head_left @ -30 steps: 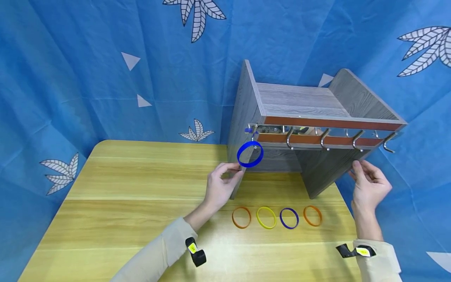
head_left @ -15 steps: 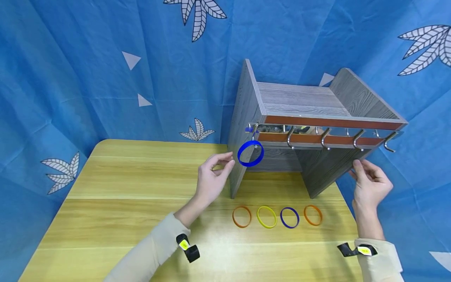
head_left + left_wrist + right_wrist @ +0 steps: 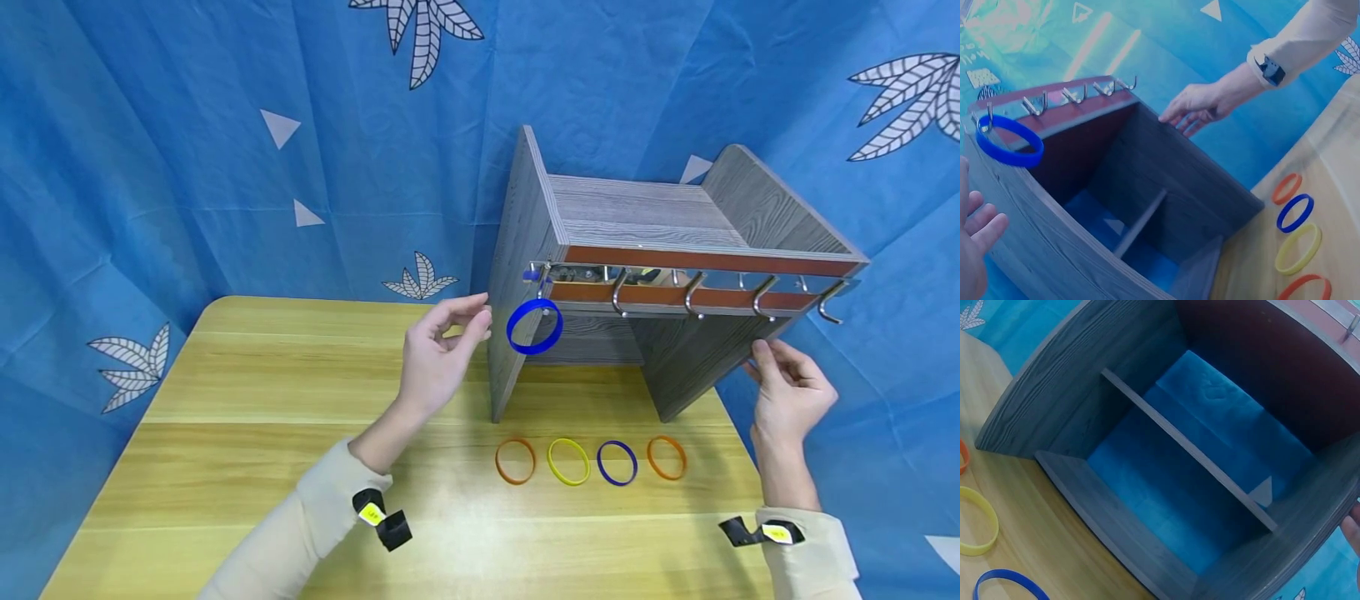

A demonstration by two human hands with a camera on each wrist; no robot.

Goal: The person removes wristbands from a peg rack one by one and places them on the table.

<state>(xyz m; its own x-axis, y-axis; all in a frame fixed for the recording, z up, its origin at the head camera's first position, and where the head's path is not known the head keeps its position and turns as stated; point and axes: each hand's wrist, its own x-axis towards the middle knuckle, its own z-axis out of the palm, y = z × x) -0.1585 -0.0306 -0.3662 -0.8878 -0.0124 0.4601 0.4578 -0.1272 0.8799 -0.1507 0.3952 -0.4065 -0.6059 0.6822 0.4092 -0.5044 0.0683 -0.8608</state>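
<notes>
A blue silicone wristband (image 3: 534,349) hangs from the leftmost metal hook of a grey wood-grain hook rack (image 3: 637,208). Just left of it, my left hand (image 3: 438,358) is raised beside the rack's left panel, its fingers loosely bent and holding nothing. My right hand (image 3: 791,396) pinches the front edge of the rack's right panel, thumb in front and fingers behind. In the left wrist view, the blue wristband (image 3: 1013,156) loops round its hook, apart from my left fingertips (image 3: 997,228).
On the wooden table (image 3: 300,375) before the rack lie an orange wristband (image 3: 517,482), a yellow one (image 3: 572,483), a dark blue one (image 3: 618,483) and another orange wristband (image 3: 667,477). Several more hooks (image 3: 692,293) line the rack's front. A blue curtain (image 3: 225,167) hangs behind.
My left hand has drawn back left and slightly up, away from the hanging wristband and the rack's left panel. My right hand keeps its place on the right panel.
</notes>
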